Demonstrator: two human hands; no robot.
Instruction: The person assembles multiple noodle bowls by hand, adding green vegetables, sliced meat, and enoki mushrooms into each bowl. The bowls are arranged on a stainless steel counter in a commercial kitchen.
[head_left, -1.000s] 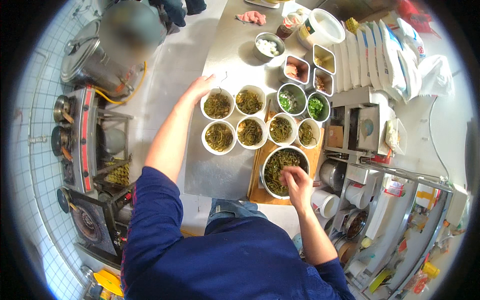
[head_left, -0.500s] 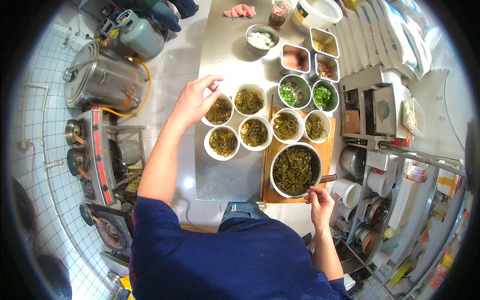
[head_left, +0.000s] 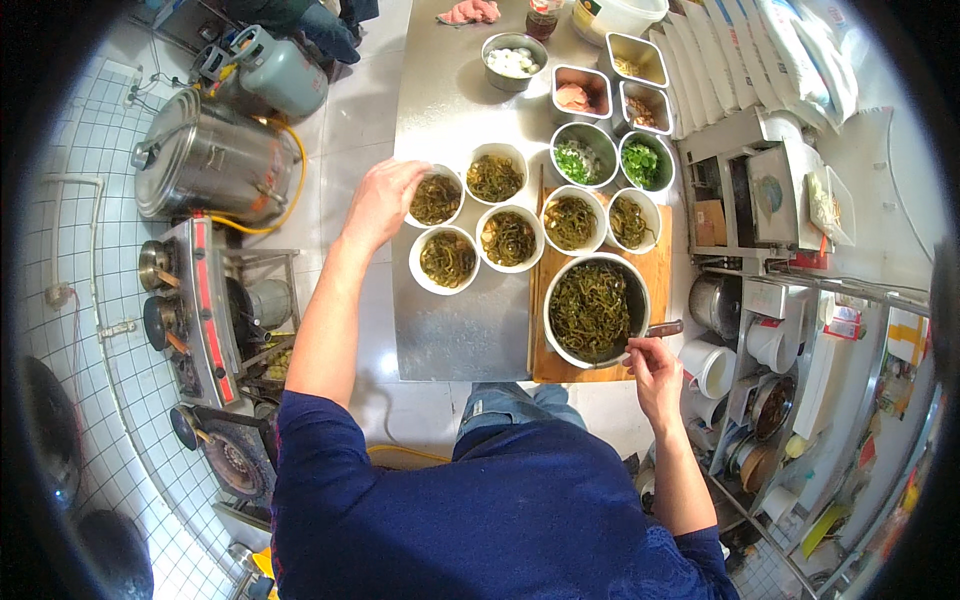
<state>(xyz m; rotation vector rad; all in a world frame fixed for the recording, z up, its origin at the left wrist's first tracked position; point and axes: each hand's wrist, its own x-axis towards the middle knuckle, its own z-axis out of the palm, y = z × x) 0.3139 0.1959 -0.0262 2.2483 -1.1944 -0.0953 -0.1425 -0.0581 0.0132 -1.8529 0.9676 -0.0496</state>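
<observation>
Left fingers point(head_left: 408, 174): curled close together over the outer rim of the nearest white bowl point(head_left: 432, 224); I cannot tell whether they pinch anything.
Right fingers point(head_left: 641, 351): bent, tips gathered at the near right rim of the round pot point(head_left: 641, 302); whether they pinch the rim or a scrap does not show.
Counter point(head_left: 460, 345): metal, stretching ahead of and between both sets of fingers; its left edge runs close by the left ones.
Steel vat point(head_left: 235, 165): well to the left of the left fingers.
Gas cylinder point(head_left: 285, 75): grey, farther ahead and left of the left fingers.
Wooden board point(head_left: 657, 270): on the counter, just ahead of the right fingers, under the pot.
Pot: ahead and left of the right fingers, its brown handle point(head_left: 665, 328) jutting right just beyond them.
White bowls: six, from the left fingers rightward; two stand on the board, ahead of the right fingers.
Steel containers point(head_left: 607, 95): well ahead of the right fingers, beyond the bowls, some with chopped greens point(head_left: 640, 163).
Pink cloth point(head_left: 468, 12): far ahead of the left fingers.
Dark green strands point(head_left: 590, 315): filling the pot beside the right fingers and all six bowls.
</observation>
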